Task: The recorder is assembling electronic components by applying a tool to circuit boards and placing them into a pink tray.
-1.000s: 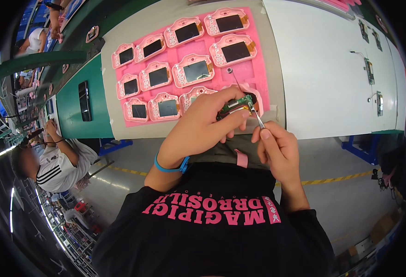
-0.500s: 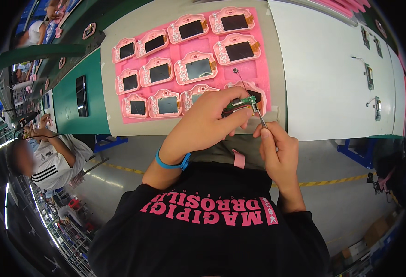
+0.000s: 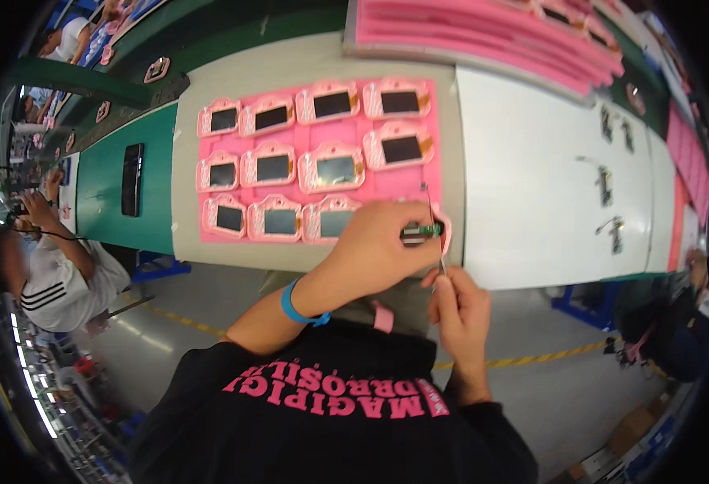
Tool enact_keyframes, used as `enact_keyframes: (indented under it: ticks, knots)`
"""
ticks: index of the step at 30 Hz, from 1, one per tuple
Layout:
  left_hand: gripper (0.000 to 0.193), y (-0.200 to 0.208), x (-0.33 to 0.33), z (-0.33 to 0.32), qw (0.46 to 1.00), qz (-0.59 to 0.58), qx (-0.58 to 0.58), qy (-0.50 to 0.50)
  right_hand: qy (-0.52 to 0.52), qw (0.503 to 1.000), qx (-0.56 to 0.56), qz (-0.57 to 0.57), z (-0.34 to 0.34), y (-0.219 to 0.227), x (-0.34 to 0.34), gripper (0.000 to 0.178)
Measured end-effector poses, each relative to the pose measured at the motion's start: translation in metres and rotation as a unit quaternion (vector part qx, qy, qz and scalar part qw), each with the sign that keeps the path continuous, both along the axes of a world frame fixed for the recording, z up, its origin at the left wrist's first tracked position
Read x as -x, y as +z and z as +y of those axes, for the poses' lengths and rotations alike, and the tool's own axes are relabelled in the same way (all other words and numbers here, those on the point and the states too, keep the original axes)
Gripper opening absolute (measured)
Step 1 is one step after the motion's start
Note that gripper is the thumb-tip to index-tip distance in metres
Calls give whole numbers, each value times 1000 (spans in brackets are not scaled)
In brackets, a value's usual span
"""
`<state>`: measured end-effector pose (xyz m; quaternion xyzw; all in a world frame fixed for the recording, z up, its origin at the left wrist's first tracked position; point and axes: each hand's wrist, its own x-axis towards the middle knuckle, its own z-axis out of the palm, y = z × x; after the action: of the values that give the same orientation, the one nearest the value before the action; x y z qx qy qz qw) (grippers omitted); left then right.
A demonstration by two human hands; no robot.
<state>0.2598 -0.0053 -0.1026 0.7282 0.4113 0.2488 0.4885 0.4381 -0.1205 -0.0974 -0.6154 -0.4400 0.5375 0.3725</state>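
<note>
Left hand [image 3: 371,246] grip pinches a small green circuit board [image 3: 429,231], over the near right corner of the pink foam tray [image 3: 407,182]; right hand [image 3: 461,305] grip is closed around metal tweezers [image 3: 443,261], tip near the board, contact unclear. Board probably light, stiff, fragile; hold by edges, off components. Thin lead with small end piece [image 3: 424,186] sticks out beyond, likely flexible, easily snagged; don't pull there.
</note>
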Motion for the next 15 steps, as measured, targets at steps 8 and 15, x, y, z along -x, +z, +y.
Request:
enact_keyframes:
  ticks: [8,15]
  knots:
    - [22,38,9,2,988,23,148,-25,6,988,-89,-123,1,17,-20,29]
    - [25,64,52,-6,961,-14,273,50,197,867,-279,-363,67,-4,-12,40]
